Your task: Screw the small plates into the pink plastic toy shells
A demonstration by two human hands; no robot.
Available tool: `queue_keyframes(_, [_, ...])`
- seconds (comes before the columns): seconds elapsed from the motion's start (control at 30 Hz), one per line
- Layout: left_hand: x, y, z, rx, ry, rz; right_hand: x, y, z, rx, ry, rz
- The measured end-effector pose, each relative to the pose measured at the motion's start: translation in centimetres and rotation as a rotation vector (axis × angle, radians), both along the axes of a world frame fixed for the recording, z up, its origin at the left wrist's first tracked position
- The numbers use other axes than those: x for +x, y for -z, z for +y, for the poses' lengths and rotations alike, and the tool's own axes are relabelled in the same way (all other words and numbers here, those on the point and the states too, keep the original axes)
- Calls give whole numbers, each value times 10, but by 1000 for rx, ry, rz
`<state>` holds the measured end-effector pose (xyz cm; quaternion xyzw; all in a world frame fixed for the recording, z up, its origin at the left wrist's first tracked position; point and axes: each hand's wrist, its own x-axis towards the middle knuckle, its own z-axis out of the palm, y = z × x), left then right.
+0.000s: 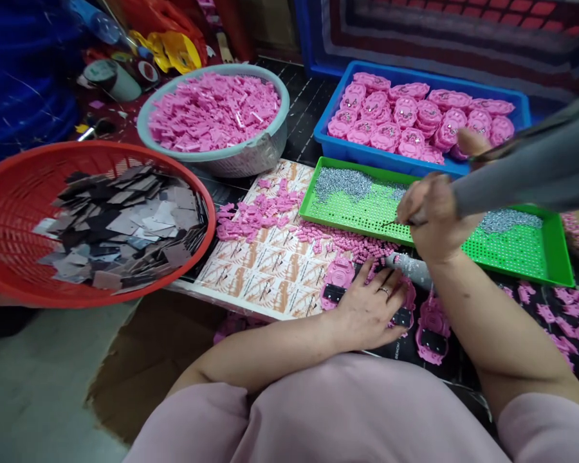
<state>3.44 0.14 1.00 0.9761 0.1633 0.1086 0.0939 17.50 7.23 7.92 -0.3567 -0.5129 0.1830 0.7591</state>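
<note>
My left hand (374, 305) lies flat with its fingers spread over pink plastic casings on the work surface. One pink casing (338, 278) with a black part shows beside its fingertips, and more casing edges peek out under the palm. My right hand (437, 215) is wrapped round a grey powered screwdriver (525, 170), which is large and blurred close to the camera. Its thin bit points left over a green perforated tray (313, 215). Small silvery screws (345, 183) are heaped in that tray. Another pink casing (433, 325) rests below my right wrist.
A blue tray (321, 128) behind holds stacked pink casings. Leftward stand a grey-green basket (265, 154) of pink pieces and a red basket (9, 225) of dark and grey flat plates. Loose pink parts (263, 215) and small pink bits (338, 238) lie between them.
</note>
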Motion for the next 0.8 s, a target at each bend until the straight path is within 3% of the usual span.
queue_keyframes(0.13, [1,2,-1,-9,-12,-1,13,-23,-41,-105,-67,-40])
queue_keyframes(0.23, [2,4,-2,-13,-3,-5,23,-15,-72,-173,-156,-59])
queue_keyframes(0.33, [2,3,-2,-13,-8,1,24,-1,-91,-170,-131,-21])
queue_keyframes(0.7, [4,-3,-3,15,-8,31,27,27,-93,-239,-245,-43])
queue_keyframes(0.8, [4,-4,-2,28,-4,35,26,24,-92,-229,-241,-43])
